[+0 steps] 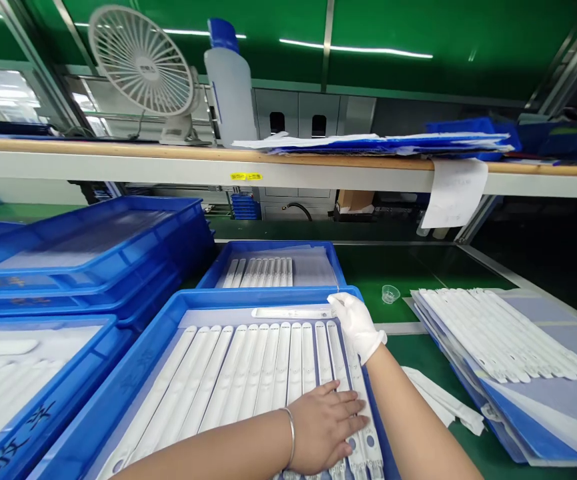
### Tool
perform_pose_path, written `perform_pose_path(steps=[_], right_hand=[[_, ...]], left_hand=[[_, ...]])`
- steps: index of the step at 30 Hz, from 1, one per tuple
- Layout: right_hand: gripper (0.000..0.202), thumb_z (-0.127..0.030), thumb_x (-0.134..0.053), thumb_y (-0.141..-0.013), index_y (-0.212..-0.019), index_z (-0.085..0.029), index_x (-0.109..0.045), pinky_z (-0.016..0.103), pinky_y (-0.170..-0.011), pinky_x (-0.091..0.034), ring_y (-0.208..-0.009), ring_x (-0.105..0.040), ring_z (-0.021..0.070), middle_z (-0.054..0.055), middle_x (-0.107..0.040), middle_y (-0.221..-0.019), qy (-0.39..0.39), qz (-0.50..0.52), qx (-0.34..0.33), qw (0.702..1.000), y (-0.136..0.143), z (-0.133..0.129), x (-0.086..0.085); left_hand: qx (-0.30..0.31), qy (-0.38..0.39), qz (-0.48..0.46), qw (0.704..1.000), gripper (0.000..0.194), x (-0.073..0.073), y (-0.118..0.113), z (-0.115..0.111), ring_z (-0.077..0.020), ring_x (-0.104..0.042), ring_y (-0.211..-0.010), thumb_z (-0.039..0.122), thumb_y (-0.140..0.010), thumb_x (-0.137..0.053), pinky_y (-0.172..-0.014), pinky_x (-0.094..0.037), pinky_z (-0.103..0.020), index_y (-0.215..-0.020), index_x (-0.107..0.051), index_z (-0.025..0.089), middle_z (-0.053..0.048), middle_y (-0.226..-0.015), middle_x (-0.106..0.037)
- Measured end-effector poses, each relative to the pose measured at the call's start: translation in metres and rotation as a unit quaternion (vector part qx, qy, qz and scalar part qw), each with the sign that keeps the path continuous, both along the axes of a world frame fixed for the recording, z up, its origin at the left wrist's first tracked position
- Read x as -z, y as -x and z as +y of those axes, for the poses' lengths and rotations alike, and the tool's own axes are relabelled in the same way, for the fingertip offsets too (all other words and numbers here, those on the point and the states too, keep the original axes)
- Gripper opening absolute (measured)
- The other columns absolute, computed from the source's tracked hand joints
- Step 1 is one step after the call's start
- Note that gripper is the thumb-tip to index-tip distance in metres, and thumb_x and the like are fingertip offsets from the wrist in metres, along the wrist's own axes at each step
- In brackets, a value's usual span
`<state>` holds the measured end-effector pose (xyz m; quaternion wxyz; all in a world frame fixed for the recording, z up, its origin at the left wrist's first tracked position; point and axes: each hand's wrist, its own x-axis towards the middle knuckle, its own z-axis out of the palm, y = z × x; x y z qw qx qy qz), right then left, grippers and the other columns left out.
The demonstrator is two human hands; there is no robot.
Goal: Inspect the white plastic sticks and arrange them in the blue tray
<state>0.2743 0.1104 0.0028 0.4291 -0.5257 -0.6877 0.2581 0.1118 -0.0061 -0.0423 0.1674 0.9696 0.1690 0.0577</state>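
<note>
My left hand [327, 427], bare with a silver bangle, lies flat with fingers apart on the right end of a row of long white plastic strips [253, 367]. The strips lie side by side on a pale liner in a blue tray [175, 308]. My right hand [355, 323], in a white glove, is at the tray's far right corner with its fingers pinched together. Its fingertips are by the right end of a single white strip [291, 313] lying crosswise above the row. What the pinch holds, if anything, is too small to make out.
Another blue tray [273, 245] with strips sits behind. Stacked blue trays [88, 267] stand left. At right, white strips [503, 333] lie on folders, near a small clear cup [390, 294] and crumpled white gloves [443, 397]. A shelf [178, 165] bears a fan [143, 63] and bottle [231, 93].
</note>
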Motion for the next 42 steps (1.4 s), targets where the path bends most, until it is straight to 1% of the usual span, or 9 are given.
perform_pose_path(steps=[4, 9, 14, 20, 25, 31, 36, 39, 42], right_hand=[[0.038, -0.051, -0.041, -0.092, -0.095, -0.019, -0.062, 0.04, -0.086, -0.051, -0.089, -0.064, 0.0238, 0.008, -0.069, -0.091, 0.008, -0.01, 0.009, 1.0, -0.003, 0.004, 0.006], [0.04, -0.05, -0.04, -0.093, -0.108, -0.02, -0.063, 0.043, -0.103, -0.042, -0.111, -0.059, 0.025, 0.01, -0.066, -0.114, 0.004, -0.047, -0.027, 0.999, 0.009, 0.005, 0.018], [0.047, -0.05, -0.041, -0.093, -0.124, -0.019, -0.06, 0.043, -0.112, -0.033, -0.125, -0.05, 0.0256, 0.01, -0.059, -0.13, -0.002, -0.077, -0.041, 0.996, 0.022, 0.005, 0.029], [0.056, -0.052, -0.036, -0.095, -0.139, -0.019, -0.045, 0.04, -0.114, -0.028, -0.133, -0.041, 0.0238, 0.008, -0.046, -0.143, 0.012, -0.047, 0.005, 0.999, 0.014, 0.001, 0.021], [0.058, -0.054, -0.036, -0.093, -0.135, -0.016, -0.048, 0.042, -0.112, -0.032, -0.13, -0.045, 0.0269, 0.01, -0.05, -0.139, 0.032, -0.017, 0.057, 0.998, 0.002, 0.003, 0.018], [0.054, -0.052, -0.038, -0.092, -0.133, -0.02, -0.05, 0.043, -0.109, -0.034, -0.126, -0.048, 0.0279, 0.008, -0.052, -0.137, 0.024, -0.033, 0.056, 0.998, -0.001, 0.005, 0.019], [0.05, -0.045, -0.04, -0.092, -0.13, -0.016, -0.05, 0.039, -0.107, -0.036, -0.124, -0.05, 0.0253, 0.011, -0.053, -0.135, 0.032, -0.083, 0.044, 0.995, 0.001, 0.004, 0.014], [0.035, -0.037, -0.049, -0.087, -0.112, -0.016, -0.062, 0.034, -0.097, -0.044, -0.106, -0.062, 0.0233, 0.01, -0.067, -0.112, 0.066, -0.133, 0.019, 0.989, 0.0, 0.007, 0.014], [0.021, -0.03, -0.058, -0.081, -0.094, -0.018, -0.067, 0.03, -0.082, -0.049, -0.086, -0.066, 0.0212, 0.006, -0.07, -0.091, 0.111, -0.191, 0.006, 0.975, -0.001, 0.011, 0.019]], left_hand=[[-0.002, 0.039, -0.021, 0.999, 0.05, 0.001, 0.001, 0.0, -0.0225, -0.026, -0.141, 0.04, -0.098, -0.029, -0.118, -0.014, -0.048, -0.143, -0.034, 0.019, -0.008, -0.15, -0.036], [0.001, 0.049, -0.045, 0.998, 0.05, 0.006, 0.003, -0.001, -0.0243, -0.03, -0.139, 0.038, -0.095, -0.036, -0.117, -0.015, -0.05, -0.141, -0.039, 0.018, -0.01, -0.148, -0.04], [0.006, 0.0, -0.062, 0.998, 0.048, 0.019, 0.001, 0.003, -0.0238, -0.037, -0.136, 0.037, -0.093, -0.042, -0.115, -0.023, -0.048, -0.139, -0.043, 0.02, -0.009, -0.143, -0.048], [0.003, -0.017, -0.079, 0.997, 0.048, 0.036, -0.002, 0.006, -0.0231, -0.037, -0.136, 0.036, -0.093, -0.042, -0.115, -0.023, -0.047, -0.139, -0.043, 0.021, -0.008, -0.143, -0.047], [-0.002, 0.008, -0.058, 0.998, 0.049, 0.033, -0.002, 0.005, -0.0231, -0.035, -0.137, 0.034, -0.092, -0.044, -0.116, -0.019, -0.046, -0.14, -0.042, 0.021, -0.007, -0.145, -0.044], [-0.008, 0.023, -0.066, 0.998, 0.051, 0.029, 0.0, 0.004, -0.0218, -0.033, -0.138, 0.036, -0.093, -0.042, -0.118, -0.016, -0.044, -0.143, -0.038, 0.025, -0.006, -0.147, -0.042], [-0.023, 0.054, -0.06, 0.996, 0.057, 0.007, 0.007, 0.0, -0.0288, -0.029, -0.139, 0.041, -0.092, -0.042, -0.116, -0.017, -0.051, -0.144, -0.036, 0.018, -0.013, -0.15, -0.034], [-0.052, 0.07, -0.064, 0.994, 0.059, -0.02, 0.021, -0.001, -0.0288, -0.026, -0.14, 0.046, -0.094, -0.038, -0.116, -0.017, -0.052, -0.145, -0.034, 0.018, -0.013, -0.151, -0.031], [-0.091, 0.056, -0.056, 0.993, 0.057, -0.042, 0.047, 0.005, -0.0285, -0.023, -0.141, 0.047, -0.094, -0.039, -0.116, -0.018, -0.051, -0.145, -0.035, 0.022, -0.01, -0.152, -0.03]])
